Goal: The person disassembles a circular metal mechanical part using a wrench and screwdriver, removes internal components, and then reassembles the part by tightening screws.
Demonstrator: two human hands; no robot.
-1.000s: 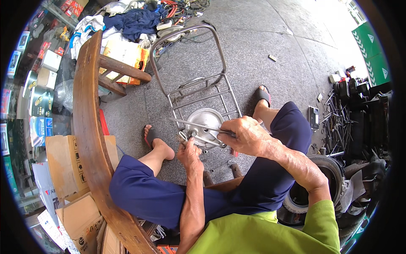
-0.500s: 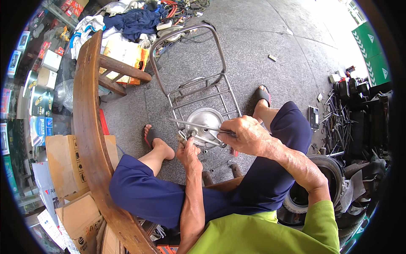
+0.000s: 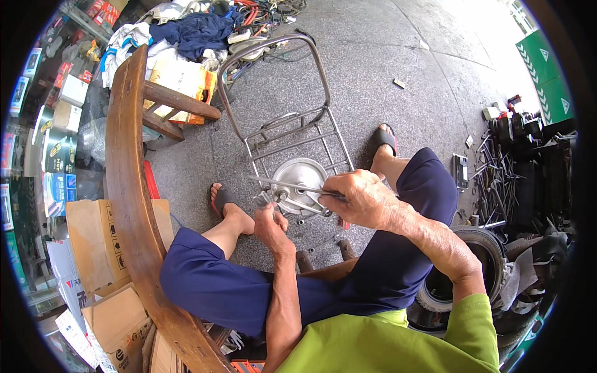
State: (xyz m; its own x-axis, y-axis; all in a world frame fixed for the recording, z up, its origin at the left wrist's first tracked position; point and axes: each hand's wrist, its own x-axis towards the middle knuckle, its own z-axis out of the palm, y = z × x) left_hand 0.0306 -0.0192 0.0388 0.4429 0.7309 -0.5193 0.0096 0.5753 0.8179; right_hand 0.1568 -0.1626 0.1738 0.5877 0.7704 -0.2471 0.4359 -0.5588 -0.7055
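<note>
A round silver brake plate [image 3: 297, 171] with a metal lever arm lies at the near end of a metal tube rack [image 3: 329, 127]. My right hand [image 3: 364, 198] is closed round a long thin metal rod-like tool [image 3: 283, 184], which reaches left across the plate. Just left of the plate, my left hand [image 3: 273, 231] is closed, thumb bent in. At its fingertips shows a small grey metal part [image 3: 263, 199], whose kind I cannot make out. A round metal stud [image 3: 282, 195] sits between that part and the lever arm.
A long wooden bench [image 3: 127, 180] curves along my left, beside cardboard boxes [image 3: 93, 239]. To my right lie a tyre [image 3: 482, 248] and a heap of metal tools [image 3: 497, 180]. Clothes [image 3: 199, 34] and cables [image 3: 267, 15] are piled at the far left.
My left hand has drawn slightly left and back from the stud, its thumb now bent in, with the grey part at its fingertips. My right hand and its tool have hardly moved.
</note>
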